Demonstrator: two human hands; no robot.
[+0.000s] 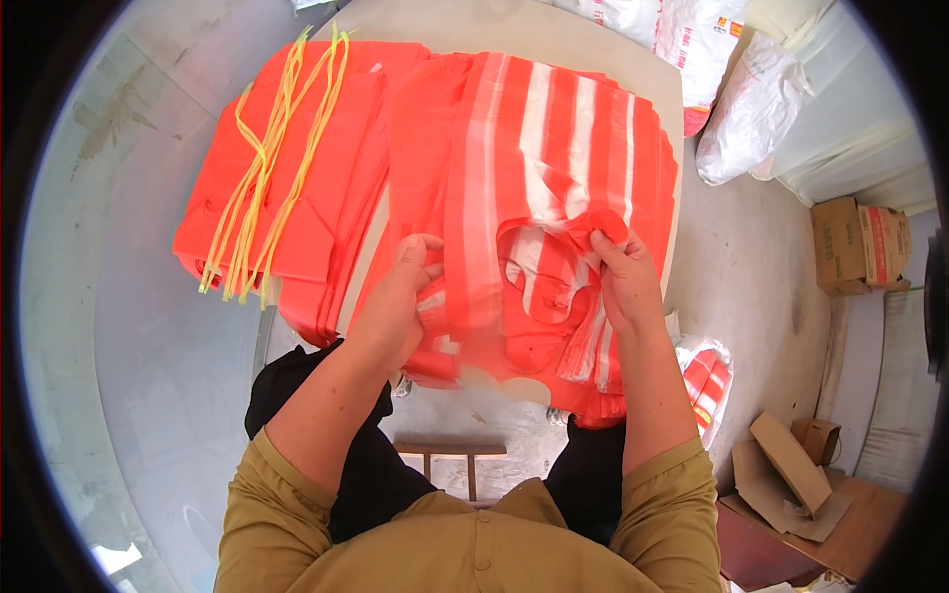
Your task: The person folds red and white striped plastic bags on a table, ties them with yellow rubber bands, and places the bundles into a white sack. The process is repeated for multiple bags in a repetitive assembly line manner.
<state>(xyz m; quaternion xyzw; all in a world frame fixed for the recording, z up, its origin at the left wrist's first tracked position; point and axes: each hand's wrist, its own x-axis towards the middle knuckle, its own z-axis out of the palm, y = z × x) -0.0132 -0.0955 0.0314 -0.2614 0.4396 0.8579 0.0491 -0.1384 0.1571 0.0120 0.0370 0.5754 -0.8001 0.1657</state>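
Red-and-white striped plastic, a thin bag (473,272) spread over the bench (445,22)'s near side. The left hand (410,287) gripped its left edge; the right hand (625,272) pinched a bunched red part, perhaps to keep it opened out. Beyond lay a striped stack (603,124), fanned probably for easy picking, yellow cords (260,178) lying alongside, then white sacks (753,109).

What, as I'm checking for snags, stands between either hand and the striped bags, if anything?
Nothing visible: the right hand pinches the striped bags at a red edge, and the left hand is at their left side. The yellow cords lie farther left, clear of both hands.
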